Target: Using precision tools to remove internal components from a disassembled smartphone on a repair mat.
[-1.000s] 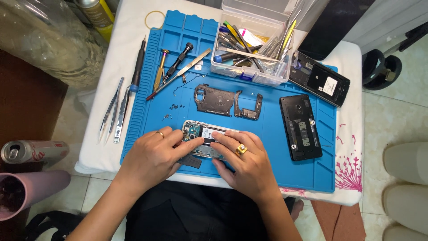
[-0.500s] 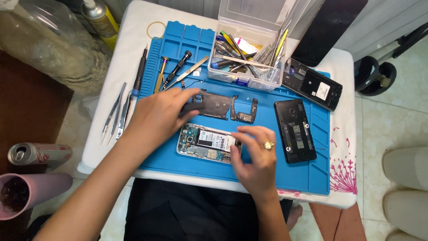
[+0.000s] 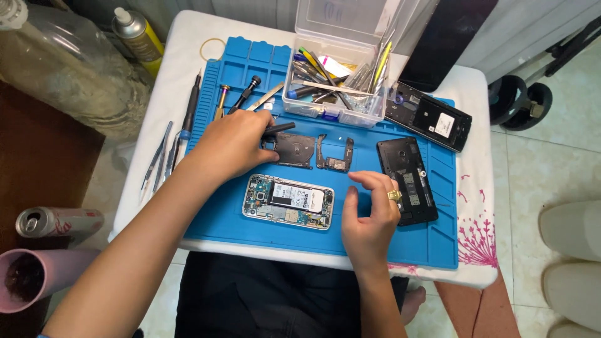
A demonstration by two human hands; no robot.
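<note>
Left hand [image 3: 235, 143]: centre-left of the frame, fingers curled down onto the dark round coil plate [image 3: 293, 149]; a black tool handle [image 3: 280, 129] juts out from under the fingertips. Whether the fingers pinch the handle or only press the plate cannot be told.
Right hand [image 3: 369, 219]: lower centre, fingers loosely spread and holding nothing; a gold ring sits on 1 finger. Fingertips hover just right of the opened smartphone.
Opened smartphone [image 3: 288, 201]: lies flat, back cover off, circuit board and battery exposed, in the centre of the blue work mat [image 3: 250, 62], between both hands.
Bracket part [image 3: 335, 155]: small dark frame piece, just right of the coil plate.
Black phone housing [image 3: 407, 180]: right of centre, touching the right hand's knuckles.
2nd housing [image 3: 429, 117]: upper right, tilted.
Clear plastic box [image 3: 335, 69]: top centre, filled with tools.
Screwdrivers [image 3: 190, 109]: upper left of the mat.
Tweezers [image 3: 158, 158]: left, off the mat.
Spray can [image 3: 138, 34]: top left.
</note>
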